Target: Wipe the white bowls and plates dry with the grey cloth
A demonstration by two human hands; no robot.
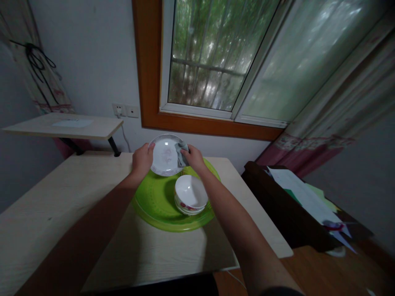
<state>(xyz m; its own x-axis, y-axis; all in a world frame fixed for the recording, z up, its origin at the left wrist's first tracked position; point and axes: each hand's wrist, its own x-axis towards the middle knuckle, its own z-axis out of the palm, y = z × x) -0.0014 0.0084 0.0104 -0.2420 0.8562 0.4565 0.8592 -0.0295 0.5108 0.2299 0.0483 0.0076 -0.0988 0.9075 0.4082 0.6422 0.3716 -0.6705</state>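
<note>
A white plate point(163, 154) with a faint pattern in its middle is held up, tilted towards me, over the far part of a green basin point(154, 201). My left hand point(143, 158) grips the plate's left rim, thumb on its face. At the right rim, my right hand point(194, 158) presses a grey-green cloth point(181, 155) against the plate; its fingers are closed on the cloth. Below the plate, a stack of white bowls point(190, 193) with red floral decoration stands upright inside the basin, near its right side.
The basin rests on a pale wooden table point(61, 197). A small raised shelf point(68, 125) with a paper on it stands at the back left. Behind are a wall socket point(119, 109) and a window. Right of the table is a dark brown piece of furniture point(277, 205) bearing papers.
</note>
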